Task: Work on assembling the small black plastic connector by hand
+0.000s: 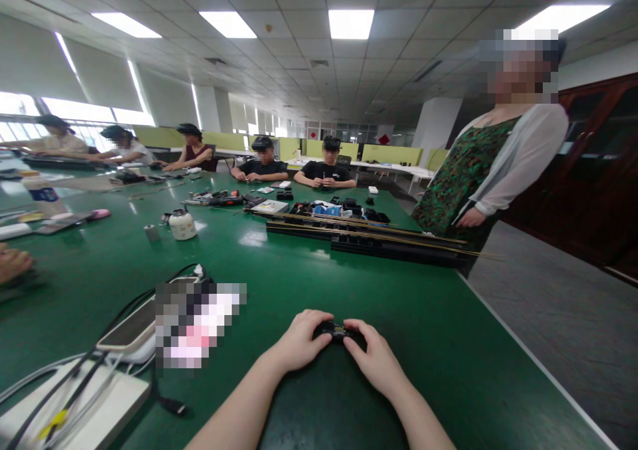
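Note:
A small black device (337, 331), with a yellowish patch on its upper face, is between my two hands just above or on the green table (279, 270); I cannot tell whether it touches the surface. My left hand (305, 338) is closed around its left end, thumb in front and fingers behind. At the right end, my right hand (369, 349) grips it between thumb and fingers. Its two ends are hidden by my fingertips, and its exact kind is too small to make out.
Left of my arms lie a phone (130, 327), black and white cables, and a white box (80, 410). A cream jar (183, 225) stands farther back. Long black rails (393, 247) with thin brass-coloured rods cross the far right. A person (473, 151) stands there; others sit around the table.

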Motion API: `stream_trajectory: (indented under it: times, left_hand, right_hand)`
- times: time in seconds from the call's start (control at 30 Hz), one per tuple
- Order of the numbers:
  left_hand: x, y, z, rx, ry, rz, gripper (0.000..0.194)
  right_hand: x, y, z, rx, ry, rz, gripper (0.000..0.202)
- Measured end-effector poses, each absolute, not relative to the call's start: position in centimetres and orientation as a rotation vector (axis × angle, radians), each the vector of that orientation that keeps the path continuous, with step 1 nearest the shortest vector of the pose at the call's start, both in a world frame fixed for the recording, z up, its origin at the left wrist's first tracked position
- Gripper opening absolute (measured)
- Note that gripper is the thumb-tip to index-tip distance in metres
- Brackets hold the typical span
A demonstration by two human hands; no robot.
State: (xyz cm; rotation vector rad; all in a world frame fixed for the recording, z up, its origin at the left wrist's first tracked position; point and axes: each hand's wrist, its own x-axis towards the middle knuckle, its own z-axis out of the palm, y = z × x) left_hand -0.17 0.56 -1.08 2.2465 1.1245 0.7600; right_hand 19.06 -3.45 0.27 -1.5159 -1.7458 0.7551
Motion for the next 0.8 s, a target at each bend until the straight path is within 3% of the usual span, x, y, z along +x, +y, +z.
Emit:
stream_trajectory:
  times: [0.8]
  left_hand:
    - [-0.14, 0.55, -0.64, 2.234, 1.110, 0.756, 0.033]
  right_hand:
    - [19.03, -3.42, 0.27, -1.528, -1.779, 0.717, 0.029]
